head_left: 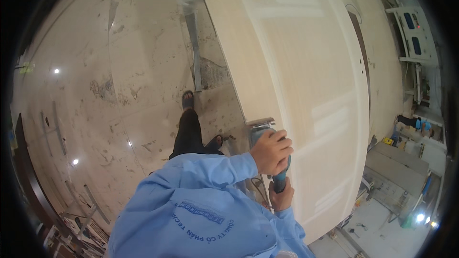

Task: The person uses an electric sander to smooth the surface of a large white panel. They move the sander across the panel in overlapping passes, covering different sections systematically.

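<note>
A teal and black electric sander rests on the near left edge of a large pale wooden door panel. My left hand is closed over the top of the sander, fingers wrapped across its body. Behind it, my right hand grips the sander's rear handle. The metal clamp end of the sander points away from me, level with the panel's left edge. Long pale grooves or bands run along the panel, and bright light reflections lie on its surface. The sander's underside is hidden.
A cable hangs beside the panel near my hands. To the left, a metal bar lies on the scuffed tile floor. Metal frames stand at lower left. A white machine and another person are far right.
</note>
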### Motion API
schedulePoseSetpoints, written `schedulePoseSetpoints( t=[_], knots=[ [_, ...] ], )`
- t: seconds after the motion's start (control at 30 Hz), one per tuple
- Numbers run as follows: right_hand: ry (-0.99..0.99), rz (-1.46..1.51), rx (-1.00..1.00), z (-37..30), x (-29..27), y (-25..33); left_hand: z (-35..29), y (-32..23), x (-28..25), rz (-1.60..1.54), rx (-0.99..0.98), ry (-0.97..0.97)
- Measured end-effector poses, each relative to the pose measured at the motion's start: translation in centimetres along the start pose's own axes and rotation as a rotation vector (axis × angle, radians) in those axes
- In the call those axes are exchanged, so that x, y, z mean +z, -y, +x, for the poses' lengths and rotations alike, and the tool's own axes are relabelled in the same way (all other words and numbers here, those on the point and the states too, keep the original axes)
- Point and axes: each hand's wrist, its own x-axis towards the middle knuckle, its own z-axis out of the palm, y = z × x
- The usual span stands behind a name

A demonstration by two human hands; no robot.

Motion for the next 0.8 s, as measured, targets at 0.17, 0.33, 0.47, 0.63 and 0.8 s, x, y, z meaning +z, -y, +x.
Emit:
schedulePoseSetpoints(
  t=[0.17,0.33,0.47,0.63,0.8],
  knots=[
    [-0.095,0.025,-0.095,6.7,1.8,6.3,5.3,8.0,-2.4,-0.028,-0.041,0.171],
    [-0.125,0.061,-0.369,21.8,4.6,22.9,16.7,23.4,-12.3,0.005,-0.003,-0.047],
    [-0.117,0.004,-0.539,34.9,7.3,35.2,25.4,36.3,-21.0,0.118,-0.004,-0.147],
    [-0.129,-0.102,-0.647,48.3,10.8,49.1,34.9,50.8,-29.5,0.114,-0.166,-0.092],
    [-0.107,-0.104,-0.529,51.1,11.7,52.1,37.9,56.1,-32.6,0.303,0.054,-0.076]
  ],
)
